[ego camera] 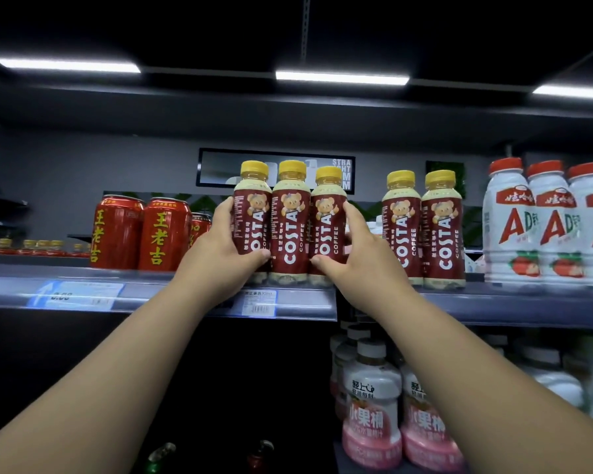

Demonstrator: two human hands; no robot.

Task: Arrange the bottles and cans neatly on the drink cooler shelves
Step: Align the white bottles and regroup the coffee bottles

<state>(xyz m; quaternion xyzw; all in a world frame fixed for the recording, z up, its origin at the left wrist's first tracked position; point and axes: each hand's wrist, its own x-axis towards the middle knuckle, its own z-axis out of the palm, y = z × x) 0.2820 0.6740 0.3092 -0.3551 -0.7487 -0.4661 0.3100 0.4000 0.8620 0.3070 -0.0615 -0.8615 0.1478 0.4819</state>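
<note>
We hold a row of three Costa bottles (290,227) between both hands at the front edge of the upper shelf (305,301). Our left hand (220,246) curls round the leftmost bottle, thumb pressed low on its label. Our right hand (355,249) wraps the rightmost likewise. The three stand upright, touching. Red cans (141,230) stand along the edge to their left, and a second Costa pair (403,230) stands apart to the right.
</note>
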